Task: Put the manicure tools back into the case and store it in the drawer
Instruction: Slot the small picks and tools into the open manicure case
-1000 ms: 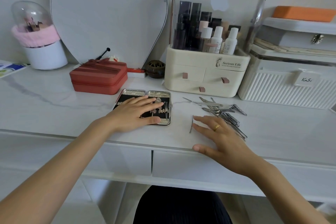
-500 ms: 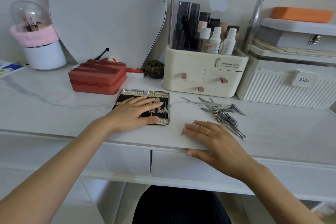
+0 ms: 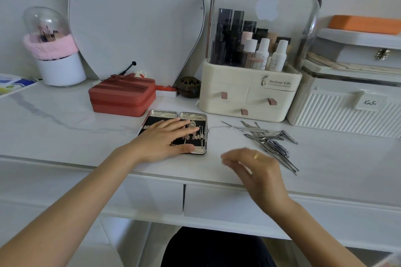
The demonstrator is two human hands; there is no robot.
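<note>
The left hand (image 3: 167, 138) lies flat over the open case (image 3: 195, 134), hiding most of the slots in its left half and part of its right half. The right hand (image 3: 258, 171) is smeared at the fingertips (image 3: 227, 158), so whether anything is pinched there cannot be told. At three o'clock from the case, the pile of tools (image 3: 271, 141) overlaps too tightly to count. A card (image 3: 13, 84) on the counter (image 3: 65, 125) is cut off by the left edge.

Open case (image 3: 193, 116) flat on desk (image 3: 65, 128), near front edge. Left hand (image 3: 167, 140) lies on case. Loose tools (image 3: 268, 138) heaped right of case; right hand (image 3: 258, 171) just before heap. Zip box (image 3: 122, 96) behind-left of case, cosmetics organiser (image 3: 249, 93) behind tools. Drawer (image 3: 217, 201) under desk edge.
</note>
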